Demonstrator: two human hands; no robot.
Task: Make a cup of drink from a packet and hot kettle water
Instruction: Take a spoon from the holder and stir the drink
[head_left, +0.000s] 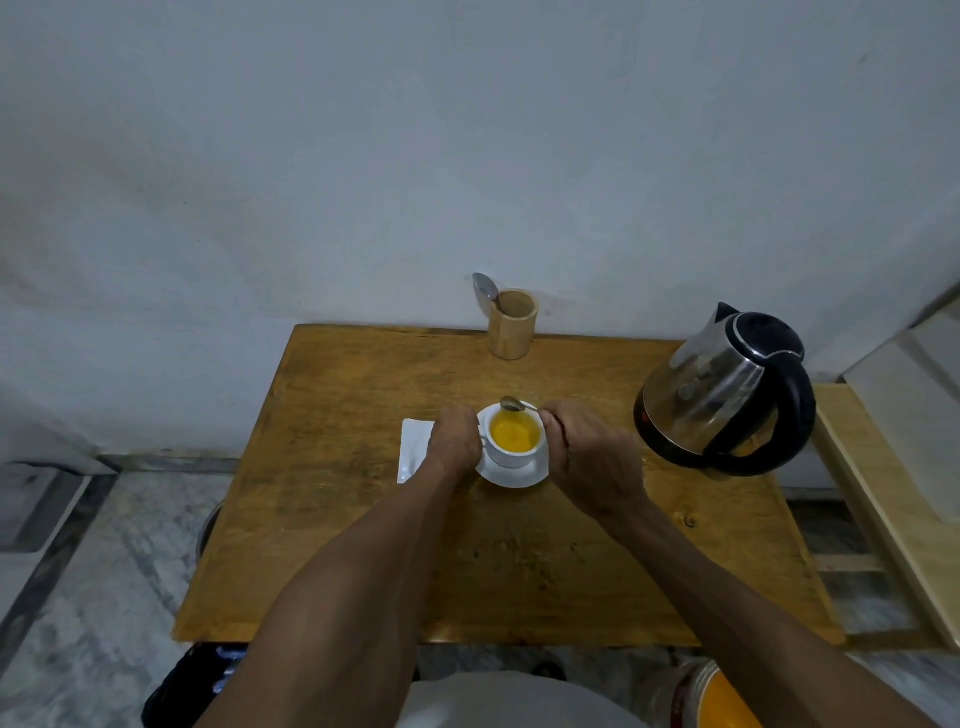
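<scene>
A white cup (514, 454) full of orange drink (513, 433) stands on a white saucer (519, 475) in the middle of the wooden table (363, 519). My left hand (454, 441) grips the cup's handle on its left side. My right hand (592, 457) pinches the stem of a small metal spoon (514, 404), whose bowl hovers just over the cup's far rim. A white packet (413, 449) lies flat left of the saucer, partly under my left hand. The steel kettle (727, 389) with its black handle sits at the table's right edge.
A wooden holder (511, 325) with another spoon (484, 288) stands at the table's back edge against the wall. A light wooden shelf (883, 493) adjoins the table on the right. A container with orange contents (717, 696) sits on the floor near me.
</scene>
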